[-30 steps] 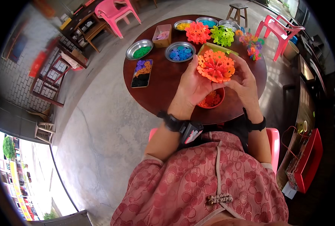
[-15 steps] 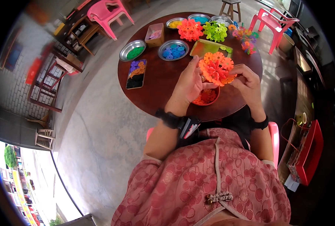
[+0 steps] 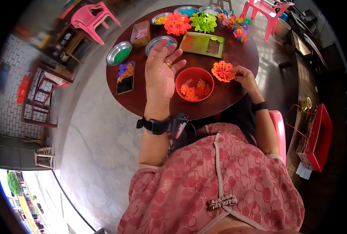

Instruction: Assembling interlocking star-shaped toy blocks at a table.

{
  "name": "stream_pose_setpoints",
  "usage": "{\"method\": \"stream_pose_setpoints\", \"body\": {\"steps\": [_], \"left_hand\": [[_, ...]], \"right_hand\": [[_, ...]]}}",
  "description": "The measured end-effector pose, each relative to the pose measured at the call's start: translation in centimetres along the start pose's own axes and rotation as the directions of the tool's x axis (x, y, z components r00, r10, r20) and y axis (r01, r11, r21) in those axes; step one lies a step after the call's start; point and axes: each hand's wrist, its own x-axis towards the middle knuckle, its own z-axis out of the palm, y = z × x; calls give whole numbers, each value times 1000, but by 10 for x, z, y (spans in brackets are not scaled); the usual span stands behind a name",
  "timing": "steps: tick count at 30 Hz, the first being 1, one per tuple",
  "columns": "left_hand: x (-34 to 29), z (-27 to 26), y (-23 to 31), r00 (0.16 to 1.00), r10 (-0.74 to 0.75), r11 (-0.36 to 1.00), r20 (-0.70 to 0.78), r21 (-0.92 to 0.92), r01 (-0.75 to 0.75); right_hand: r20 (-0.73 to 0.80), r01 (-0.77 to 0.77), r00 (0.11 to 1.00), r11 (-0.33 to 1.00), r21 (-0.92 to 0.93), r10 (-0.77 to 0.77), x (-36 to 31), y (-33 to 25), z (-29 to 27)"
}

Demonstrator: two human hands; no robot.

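My right hand (image 3: 245, 79) pinches the edge of an orange-red cluster of interlocking plastic flower pieces (image 3: 223, 71) at the right side of the round table. Palm up and fingers spread, my left hand (image 3: 163, 70) is empty, held over the table beside a red bowl (image 3: 176, 86). Loose orange flower pieces (image 3: 197, 91) lie in that bowl. Behind my left fingertips is a metal dish (image 3: 150, 50) of blue pieces, partly hidden. A green-gold tray (image 3: 197, 43) with a few light green pieces lies beyond the bowl.
Finished-looking balls in coral (image 3: 177, 23) and lime green (image 3: 203, 22) stand at the back, near a multicoloured one (image 3: 240, 25). A dish of green pieces (image 3: 121, 55), a small box (image 3: 140, 34) and a dark tray (image 3: 125, 78) are at left. Pink chairs (image 3: 91, 19) stand around.
My hands have parted: the left let go of the cluster and moved left, opening. The right carried the cluster right and down toward the table. The red bowl is now in full view.
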Motion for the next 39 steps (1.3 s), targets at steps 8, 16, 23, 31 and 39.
{"method": "stream_pose_setpoints", "body": {"steps": [8,16,23,31,39], "left_hand": [[-3,0,5,999,48,999,7,12,-48],[-8,3,6,999,53,999,-6,12,-53],[-7,10,3,998,50,999,42,-9,-50],[-3,8,-11,1000,1,998,17,57,-2],[-15,29,-14,959,104,994,264,-57,-92]], "right_hand": [[-256,-153,951,984,86,171,-11,-39,-26],[-224,-194,953,979,67,204,-9,-39,0],[-70,-302,951,953,-6,301,-1,-32,17],[-57,-91,988,825,558,147,14,-83,19],[138,73,982,931,357,-130,33,-179,73]]}}
